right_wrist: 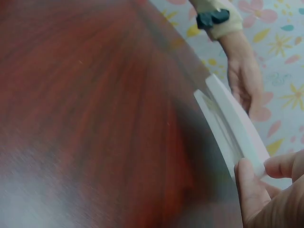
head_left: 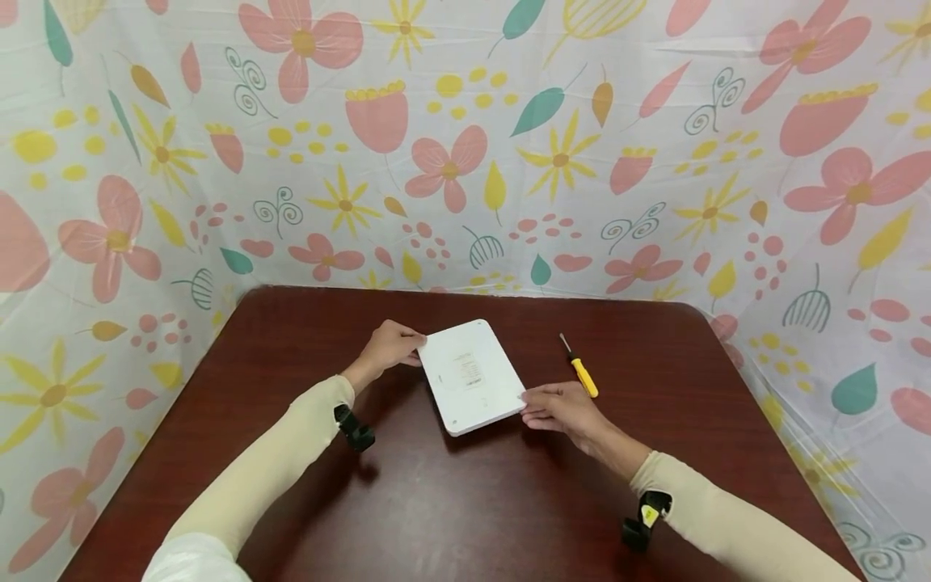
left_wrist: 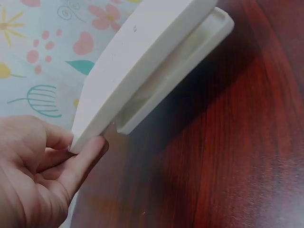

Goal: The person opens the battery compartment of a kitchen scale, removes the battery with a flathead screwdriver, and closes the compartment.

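Observation:
Both hands hold up a flat white plastic device, shaped as a rounded rectangle, above the table. Its upper face carries a printed label and small dark spots near some corners. Seen edge-on in the left wrist view, the device has a second, tray-like layer beneath, with a gap between the two. My left hand pinches its left corner between thumb and fingers. At the lower right corner my right hand pinches the edge, thumb on one side and fingers on the other. The underside's middle is mostly hidden.
A screwdriver with a yellow handle lies on the dark red-brown table, just beyond my right hand. Flower-patterned white sheeting hangs behind the table and along both sides.

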{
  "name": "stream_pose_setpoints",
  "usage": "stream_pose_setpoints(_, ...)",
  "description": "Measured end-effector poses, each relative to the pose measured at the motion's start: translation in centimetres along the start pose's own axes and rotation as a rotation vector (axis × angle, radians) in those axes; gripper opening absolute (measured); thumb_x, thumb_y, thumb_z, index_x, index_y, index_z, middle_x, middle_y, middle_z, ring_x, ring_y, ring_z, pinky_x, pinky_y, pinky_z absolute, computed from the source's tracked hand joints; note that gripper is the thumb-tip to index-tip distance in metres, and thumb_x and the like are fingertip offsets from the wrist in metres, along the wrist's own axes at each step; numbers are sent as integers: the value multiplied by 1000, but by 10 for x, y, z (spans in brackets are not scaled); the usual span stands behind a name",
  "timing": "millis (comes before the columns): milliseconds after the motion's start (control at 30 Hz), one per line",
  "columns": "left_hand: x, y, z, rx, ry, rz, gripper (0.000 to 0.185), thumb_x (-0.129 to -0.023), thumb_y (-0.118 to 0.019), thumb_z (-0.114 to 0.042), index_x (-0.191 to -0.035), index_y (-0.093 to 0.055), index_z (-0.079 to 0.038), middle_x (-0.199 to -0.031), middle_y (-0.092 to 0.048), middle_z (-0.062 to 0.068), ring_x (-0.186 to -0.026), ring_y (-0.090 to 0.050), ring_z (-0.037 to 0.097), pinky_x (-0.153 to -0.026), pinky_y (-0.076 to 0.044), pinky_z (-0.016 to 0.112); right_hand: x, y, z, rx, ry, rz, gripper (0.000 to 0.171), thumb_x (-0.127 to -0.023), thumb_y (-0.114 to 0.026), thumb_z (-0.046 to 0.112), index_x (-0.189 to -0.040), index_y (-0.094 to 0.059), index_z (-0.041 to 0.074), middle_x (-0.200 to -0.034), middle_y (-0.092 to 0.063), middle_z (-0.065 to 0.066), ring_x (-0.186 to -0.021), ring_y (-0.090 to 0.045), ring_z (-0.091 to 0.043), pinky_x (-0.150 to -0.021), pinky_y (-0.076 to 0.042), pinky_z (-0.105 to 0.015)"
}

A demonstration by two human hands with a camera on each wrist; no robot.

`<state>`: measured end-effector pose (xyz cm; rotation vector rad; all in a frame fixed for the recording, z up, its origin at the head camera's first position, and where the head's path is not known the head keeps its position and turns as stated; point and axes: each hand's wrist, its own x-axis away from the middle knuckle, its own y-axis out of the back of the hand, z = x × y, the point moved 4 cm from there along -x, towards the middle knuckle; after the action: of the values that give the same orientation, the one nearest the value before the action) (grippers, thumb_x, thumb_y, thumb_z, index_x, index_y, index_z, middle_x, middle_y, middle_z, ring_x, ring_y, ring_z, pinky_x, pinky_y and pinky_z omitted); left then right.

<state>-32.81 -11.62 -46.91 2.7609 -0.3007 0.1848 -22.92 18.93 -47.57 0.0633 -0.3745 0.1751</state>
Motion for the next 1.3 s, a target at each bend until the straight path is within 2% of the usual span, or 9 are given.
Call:
stream_pose_setpoints(233, 13, 8, 3, 107, 14, -10, 29, -99, -67, -9, -115, -70, 14, -121, -67, 29, -86, -75, 23, -78, -65, 32, -16, 12, 14, 16, 22, -30, 35, -98, -67, 7, -122, -62, -18, -82, -71, -10, -73, -71, -13, -74, -64, -25)
stream_pose_setpoints(467, 27, 11, 10, 211, 39, -10, 24, -97, -70, -5, -109, -71, 15, -106, -73, 25, -75, -75, 16, -77, -65, 32, -34, 19, 25, 30, 54, -51, 39, -100, -65, 8, -126, -59, -19, -88, -69, -7, -79, -71, -11, -77, -63, -23)
stream_pose_setpoints(567, 35, 10, 12, 251, 38, -2, 23, -96, -70, -3, -108, -71, 17, -102, -74, 24, -74, -75, 16, -78, -65, 32, -43, 21, 28, 54, 58, -72, 39, -100, -65, 10, -128, -60, -18, -97, -68, -9, -82, -70, -10, -78, -63, -22)
stream_pose_setpoints(667, 42, 7, 15, 279, 34, 10, 22, -95, -71, 0, -106, -71, 18, -100, -74, 23, -75, -76, 18, -79, -65, 33, -53, 22, 31, 93, 59, -93, 40, -102, -64, 13, -130, -60, -15, -113, -67, -16, -83, -69, -8, -79, -62, -21)
stream_pose_setpoints(767, 48, 3, 19, 280, 40, 17, 21, -93, -73, 0, -103, -71, 18, -101, -74, 22, -76, -76, 19, -79, -65, 34, -64, 22, 34, 127, 58, -111, 40, -102, -64, 15, -131, -62, -12, -129, -62, -25, -83, -68, -6, -80, -62, -21)
stream_pose_setpoints(867, 54, 0, 22, 285, 44, 17, 21, -91, -74, 0, -101, -72, 18, -101, -75, 22, -75, -75, 18, -79, -65, 34, -75, 21, 36, 159, 57, -122, 39, -102, -65, 16, -132, -63, -10, -138, -59, -27, -86, -69, -7, -82, -62, -23)
stream_pose_setpoints(1167, 63, -8, 32, 326, 89, 7, 18, -89, -75, 3, -98, -70, 19, -94, -74, 18, -75, -75, 18, -78, -65, 32, -100, 15, 37, 254, 45, -158, 38, -100, -70, 22, -127, -69, -4, -135, -64, -21, -96, -69, -13, -89, -62, -29)
stream_pose_setpoints(1300, 66, -12, 34, 328, 85, 25, 18, -89, -75, 4, -97, -70, 19, -95, -74, 17, -76, -75, 19, -79, -65, 33, -107, 13, 35, 276, 46, -160, 37, -99, -70, 23, -125, -70, -4, -132, -66, -20, -100, -70, -16, -92, -61, -32)
